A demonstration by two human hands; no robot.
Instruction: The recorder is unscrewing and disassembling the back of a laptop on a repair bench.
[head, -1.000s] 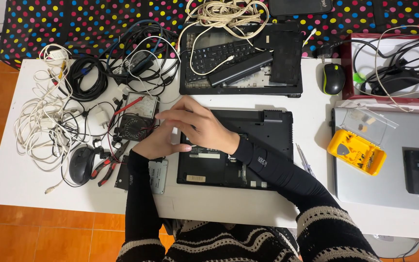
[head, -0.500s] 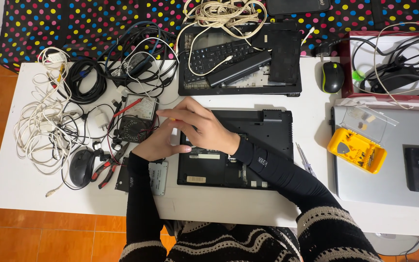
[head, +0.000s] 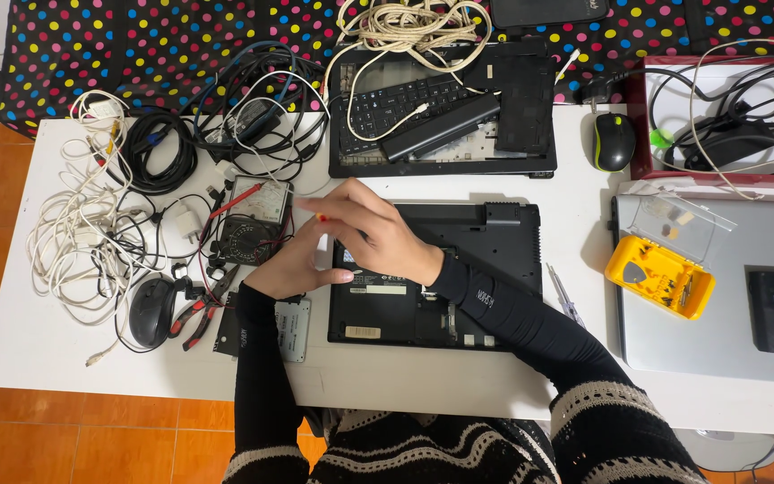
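An upturned black laptop (head: 485, 269) lies open-bottomed on the white table (head: 47, 358) in front of me. My right hand (head: 382, 235) is over its left rear corner, fingers pinched on a small screwdriver (head: 321, 244) with a pale handle and an orange cap, held upright. My left hand (head: 290, 267) lies flat against the laptop's left edge just below the tool, its fingers stretched towards the base. The tool's tip is hidden between my hands.
Left of the hands lie a multimeter (head: 257, 224), tangled cables (head: 82, 233), a black mouse (head: 152, 310), red-handled pliers (head: 195, 319) and a flat drive (head: 292, 328). Behind sits a dismantled keyboard base (head: 445, 116). On the right are a mouse (head: 613, 142), a yellow bit case (head: 661, 274) and a silver laptop (head: 718, 332).
My right hand's fingers have shifted slightly around the screwdriver and the orange cap now shows above them. My left hand has stayed at the laptop's edge.
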